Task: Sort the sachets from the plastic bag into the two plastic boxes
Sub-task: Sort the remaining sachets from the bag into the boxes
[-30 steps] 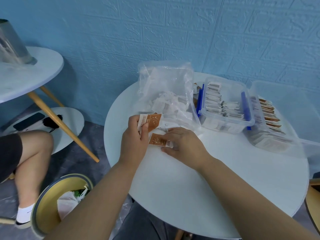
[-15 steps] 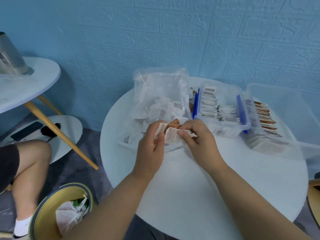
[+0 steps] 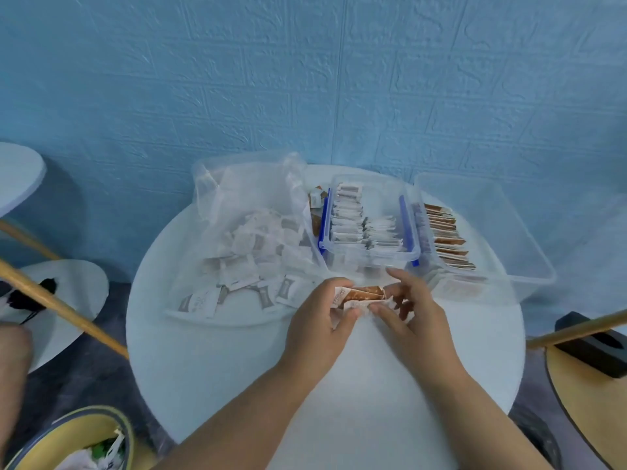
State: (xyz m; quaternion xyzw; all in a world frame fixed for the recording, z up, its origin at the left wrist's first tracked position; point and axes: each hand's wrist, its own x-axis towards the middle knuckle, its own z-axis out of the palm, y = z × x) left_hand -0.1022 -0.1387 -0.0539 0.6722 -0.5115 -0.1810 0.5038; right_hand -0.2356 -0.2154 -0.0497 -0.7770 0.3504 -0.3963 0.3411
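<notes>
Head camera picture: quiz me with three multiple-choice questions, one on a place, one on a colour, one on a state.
1. The plastic bag lies where, relative to the blue-clipped box?
A. left of it
B. right of it
C. inside it

2. What colour are the sachets in the rightmost box?
A. green
B. brown
C. black

3. The left hand and right hand are:
A. flat on the table
B. inside the bag
C. holding a small stack of sachets

Answers: 1 A, the bag sits left of the box; 2 B, brown edges show; 3 C, both hands pinch the stack.
</notes>
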